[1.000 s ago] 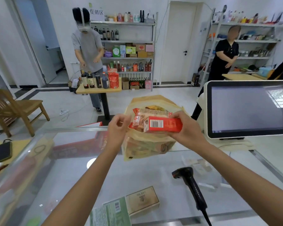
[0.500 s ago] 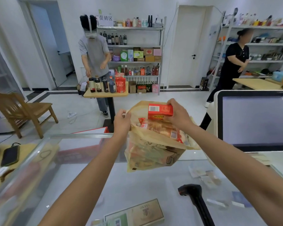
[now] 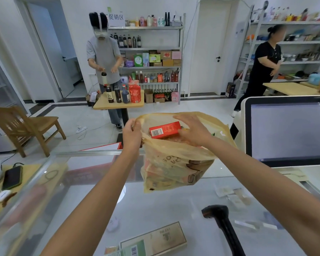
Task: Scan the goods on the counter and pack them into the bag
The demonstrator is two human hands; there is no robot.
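A yellow plastic bag [image 3: 175, 159], full of packaged goods, stands on the glass counter [image 3: 155, 206]. My left hand [image 3: 131, 133] pinches the bag's left rim and holds the mouth open. My right hand [image 3: 192, 129] reaches into the mouth and holds a red box [image 3: 163, 130] with a barcode, lying on top of the goods inside. A black barcode scanner [image 3: 220, 222] lies on the counter at the lower right. A tan box [image 3: 155, 239] and a green packet [image 3: 129, 249] lie at the near edge.
A white screen terminal [image 3: 288, 130] stands at the right. A phone [image 3: 12, 177] lies on a side table at the left. Beyond the counter are a wooden chair [image 3: 26, 126], a small table with bottles [image 3: 118, 102], stocked shelves and two people.
My right hand has lowered the red box from above the bag's rim into its mouth. My left hand has kept hold of the rim. The view has tilted up slightly.
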